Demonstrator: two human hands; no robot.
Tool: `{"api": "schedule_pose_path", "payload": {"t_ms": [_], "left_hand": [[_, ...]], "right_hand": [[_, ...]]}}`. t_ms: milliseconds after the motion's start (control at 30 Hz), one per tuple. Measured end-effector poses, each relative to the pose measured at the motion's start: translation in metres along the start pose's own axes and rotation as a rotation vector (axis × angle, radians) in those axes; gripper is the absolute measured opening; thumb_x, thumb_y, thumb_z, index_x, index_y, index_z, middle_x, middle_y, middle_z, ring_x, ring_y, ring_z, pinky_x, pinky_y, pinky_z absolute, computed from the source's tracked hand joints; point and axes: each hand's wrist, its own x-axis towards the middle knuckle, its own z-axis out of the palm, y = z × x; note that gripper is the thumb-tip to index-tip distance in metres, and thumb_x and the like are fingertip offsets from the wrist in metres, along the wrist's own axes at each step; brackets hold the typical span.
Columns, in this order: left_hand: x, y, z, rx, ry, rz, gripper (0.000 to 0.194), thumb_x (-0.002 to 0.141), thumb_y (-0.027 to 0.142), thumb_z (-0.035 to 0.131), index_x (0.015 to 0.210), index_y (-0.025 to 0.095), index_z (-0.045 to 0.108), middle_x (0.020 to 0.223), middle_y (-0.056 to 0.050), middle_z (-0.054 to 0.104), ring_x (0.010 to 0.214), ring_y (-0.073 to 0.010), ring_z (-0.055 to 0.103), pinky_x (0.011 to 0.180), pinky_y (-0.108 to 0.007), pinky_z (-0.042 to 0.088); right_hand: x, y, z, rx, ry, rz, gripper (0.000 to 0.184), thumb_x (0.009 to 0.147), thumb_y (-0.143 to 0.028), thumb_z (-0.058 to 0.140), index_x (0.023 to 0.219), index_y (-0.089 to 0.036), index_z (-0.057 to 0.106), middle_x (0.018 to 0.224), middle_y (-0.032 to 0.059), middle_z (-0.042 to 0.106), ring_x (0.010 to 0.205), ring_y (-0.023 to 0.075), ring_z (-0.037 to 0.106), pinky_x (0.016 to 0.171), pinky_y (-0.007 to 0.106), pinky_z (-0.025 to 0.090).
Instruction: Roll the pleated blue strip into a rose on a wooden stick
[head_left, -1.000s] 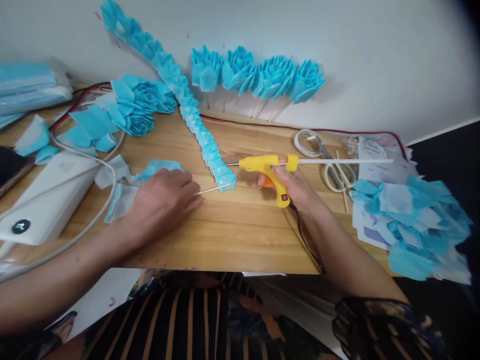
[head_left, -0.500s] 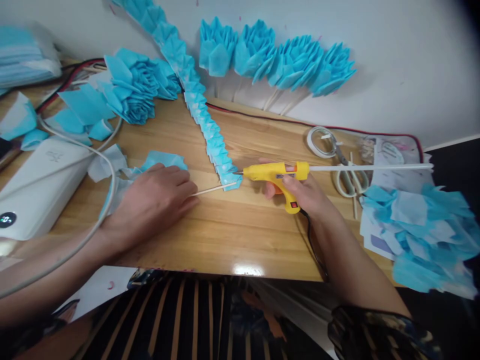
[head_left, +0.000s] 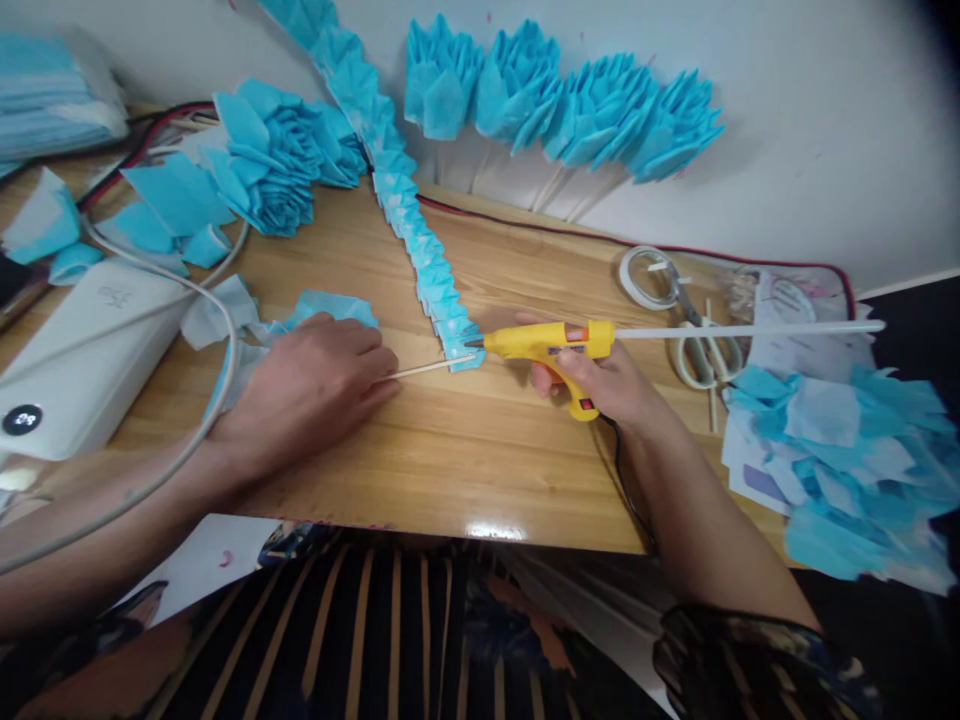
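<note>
A thin wooden stick (head_left: 427,369) is pinched in my left hand (head_left: 319,375), and its far tip lies on the end of a long pleated blue strip (head_left: 429,270). The strip runs from the wall down across the table. My right hand (head_left: 600,378) is wrapped round a yellow hot glue gun (head_left: 529,343), which points left. Its nozzle is at the strip's lower end, just above the stick's tip; whether it touches cannot be made out. A long white glue stick (head_left: 750,330) sticks out of the gun's back.
Several blue flowers on sticks (head_left: 521,85) lean on the wall. More blue flowers (head_left: 274,165) lie at left near a white power bank (head_left: 86,350) and its cable (head_left: 232,350). At right are a tape roll (head_left: 626,280), scissors (head_left: 709,355) and a heap of blue pieces (head_left: 855,440).
The glue gun's nozzle has shifted slightly left, over the strip's end. The whole view has moved a little. Both hands keep their holds.
</note>
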Motion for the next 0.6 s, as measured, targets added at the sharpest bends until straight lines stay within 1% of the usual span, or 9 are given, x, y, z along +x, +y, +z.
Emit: {"api": "schedule_pose_path", "payload": {"t_ms": [67, 200, 333, 500, 600], "left_hand": [[0.0, 0.0002, 0.0, -0.026, 0.002, -0.012, 0.024, 0.098, 0.024, 0.058, 0.075, 0.021, 0.062, 0.08, -0.005, 0.063, 0.077, -0.0252, 0.06, 0.071, -0.037, 0.039], [0.0, 0.0005, 0.0, -0.015, -0.012, -0.014, 0.024, 0.099, 0.027, 0.057, 0.076, 0.02, 0.062, 0.082, -0.005, 0.064, 0.079, -0.0246, 0.061, 0.073, -0.037, 0.04], [-0.0003, 0.0002, 0.0004, 0.017, 0.002, -0.009, 0.025, 0.1, 0.029, 0.056, 0.077, 0.021, 0.063, 0.083, -0.005, 0.066, 0.08, -0.0248, 0.062, 0.073, -0.037, 0.04], [-0.0009, -0.0008, 0.0017, 0.021, 0.011, 0.01, 0.026, 0.1, 0.028, 0.054, 0.077, 0.021, 0.064, 0.083, -0.006, 0.066, 0.08, -0.0255, 0.062, 0.074, -0.038, 0.041], [-0.0009, -0.001, 0.0021, 0.001, 0.017, 0.009, 0.026, 0.1, 0.025, 0.052, 0.077, 0.02, 0.063, 0.082, -0.006, 0.065, 0.079, -0.0255, 0.061, 0.073, -0.038, 0.039]], "right_hand": [[0.0002, 0.0006, -0.0001, -0.018, 0.002, -0.002, 0.055, 0.089, -0.073, 0.065, 0.067, -0.022, 0.067, 0.064, 0.0022, 0.06, 0.058, 0.0138, 0.055, 0.048, 0.026, 0.041], [0.0006, 0.0013, 0.0006, -0.039, 0.006, -0.021, 0.055, 0.089, -0.074, 0.066, 0.065, -0.024, 0.065, 0.062, 0.0024, 0.06, 0.057, 0.0149, 0.056, 0.049, 0.027, 0.044], [0.0004, 0.0023, 0.0005, -0.026, 0.024, -0.014, 0.05, 0.088, -0.073, 0.067, 0.07, -0.026, 0.068, 0.061, 0.0015, 0.059, 0.056, 0.0152, 0.056, 0.047, 0.028, 0.043], [0.0002, 0.002, 0.0004, -0.006, 0.036, -0.003, 0.047, 0.087, -0.071, 0.07, 0.077, -0.025, 0.071, 0.063, 0.002, 0.06, 0.064, 0.018, 0.064, 0.05, 0.029, 0.045], [0.0001, 0.0001, 0.0008, -0.036, 0.038, -0.016, 0.051, 0.087, -0.073, 0.069, 0.07, -0.024, 0.068, 0.063, 0.0017, 0.061, 0.059, 0.0154, 0.061, 0.05, 0.028, 0.045]]}}
